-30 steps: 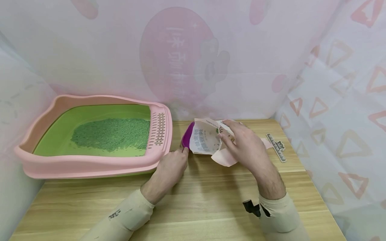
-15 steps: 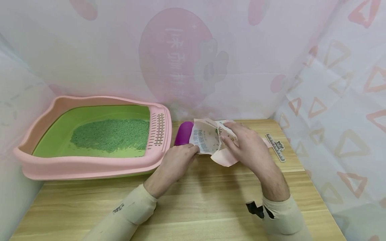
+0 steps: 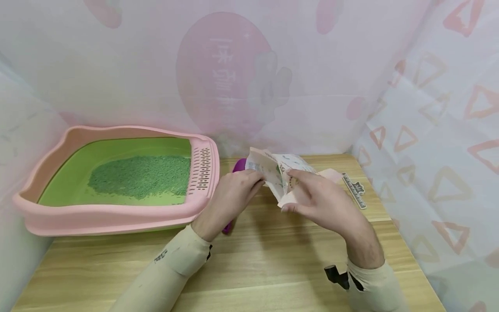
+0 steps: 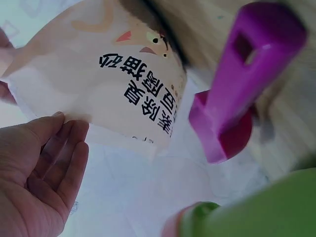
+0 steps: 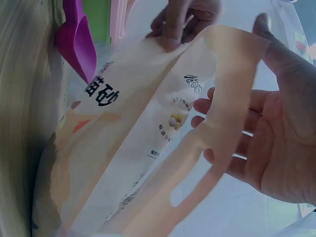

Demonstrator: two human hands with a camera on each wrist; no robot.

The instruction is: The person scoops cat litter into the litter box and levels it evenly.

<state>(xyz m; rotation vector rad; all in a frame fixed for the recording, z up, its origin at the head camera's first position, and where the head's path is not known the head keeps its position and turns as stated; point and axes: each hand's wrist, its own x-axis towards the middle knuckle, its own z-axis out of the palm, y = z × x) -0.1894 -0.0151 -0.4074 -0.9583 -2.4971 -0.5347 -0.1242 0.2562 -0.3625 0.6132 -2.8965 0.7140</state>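
A pale paper cat litter bag (image 3: 298,162), printed with black characters, lies on its side at the back of the table. My left hand (image 3: 235,190) pinches the edge of its mouth between thumb and fingers, plain in the left wrist view. My right hand (image 3: 327,203) is at the opposite edge. In the right wrist view its fingers curl behind the bag's handle flap (image 5: 234,84), the thumb touching the flap's upper edge. A purple scoop (image 4: 247,74) rests beside the bag, partly hidden beneath my left hand in the head view.
A pink-rimmed green litter box (image 3: 117,212) with green pellets (image 3: 144,175) stands at the left. A flat grey cat-shaped clip (image 3: 354,190) lies on the wooden table (image 3: 249,268) at the right. Printed cloth walls rise behind and at the sides.
My left hand has left the scoop and moved right to the bag's edge. The bag's mouth has tilted and shifted. My right thumb has moved down to the lower flap.
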